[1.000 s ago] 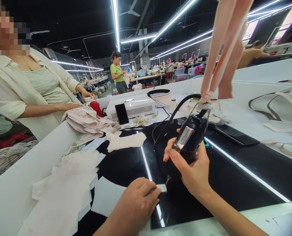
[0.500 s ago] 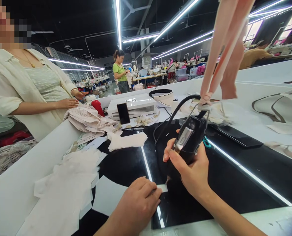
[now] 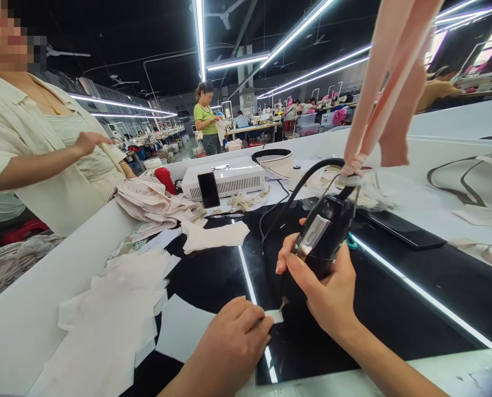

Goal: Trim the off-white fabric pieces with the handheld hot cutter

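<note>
Right hand [image 3: 326, 289] wraps closed around black corded tool [image 3: 318, 240], tip down on glossy black table [image 3: 395, 309]. Left hand [image 3: 233, 342] fingers curled, pinning small white piece [image 3: 274, 316] beside tip. Tool looks rigid, fairly heavy, best held mid-body; piece thin, light, slides easily.

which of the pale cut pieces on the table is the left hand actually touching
The small white piece pinned under the left hand fingers, right at the tip of the black handheld tool. The fabric pieces stacked at left and the single one farther back lie untouched.
</note>
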Tool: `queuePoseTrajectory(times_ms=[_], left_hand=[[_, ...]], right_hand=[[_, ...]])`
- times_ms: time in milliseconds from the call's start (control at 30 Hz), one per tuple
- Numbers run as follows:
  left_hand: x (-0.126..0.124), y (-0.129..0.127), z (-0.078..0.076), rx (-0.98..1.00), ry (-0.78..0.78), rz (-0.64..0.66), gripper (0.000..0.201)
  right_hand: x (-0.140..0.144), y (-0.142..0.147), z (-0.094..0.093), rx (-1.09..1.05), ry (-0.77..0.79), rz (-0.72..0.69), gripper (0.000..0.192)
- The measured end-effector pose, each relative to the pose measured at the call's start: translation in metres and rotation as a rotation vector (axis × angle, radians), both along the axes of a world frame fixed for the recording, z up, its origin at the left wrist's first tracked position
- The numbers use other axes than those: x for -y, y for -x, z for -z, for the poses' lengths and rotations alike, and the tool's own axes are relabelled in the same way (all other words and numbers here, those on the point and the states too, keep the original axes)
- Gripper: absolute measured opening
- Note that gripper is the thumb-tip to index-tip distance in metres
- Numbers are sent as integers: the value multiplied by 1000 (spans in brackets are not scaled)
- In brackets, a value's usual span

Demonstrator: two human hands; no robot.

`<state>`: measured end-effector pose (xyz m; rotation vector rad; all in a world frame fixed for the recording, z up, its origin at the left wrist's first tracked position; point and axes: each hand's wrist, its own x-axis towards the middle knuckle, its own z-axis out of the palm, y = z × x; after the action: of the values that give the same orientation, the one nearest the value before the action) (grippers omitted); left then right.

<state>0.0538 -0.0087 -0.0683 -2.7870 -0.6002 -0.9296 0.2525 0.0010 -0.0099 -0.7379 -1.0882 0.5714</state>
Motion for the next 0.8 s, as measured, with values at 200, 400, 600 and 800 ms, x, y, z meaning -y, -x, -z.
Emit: queuePoseTrajectory(times_ms=[200, 400, 600, 800], left_hand=[[0, 0, 0, 9, -1, 3, 35], [1, 0, -5, -22, 35, 7, 31], [2, 0, -2, -23, 53, 17, 22], [4, 6, 0, -18, 106, 9, 16]], right_hand=[[0, 3, -6, 3, 20, 38, 22], [8, 3, -8, -66, -10, 13, 29], [11, 5, -6, -38, -4, 5, 26], [13, 3, -11, 9, 11, 53, 25]])
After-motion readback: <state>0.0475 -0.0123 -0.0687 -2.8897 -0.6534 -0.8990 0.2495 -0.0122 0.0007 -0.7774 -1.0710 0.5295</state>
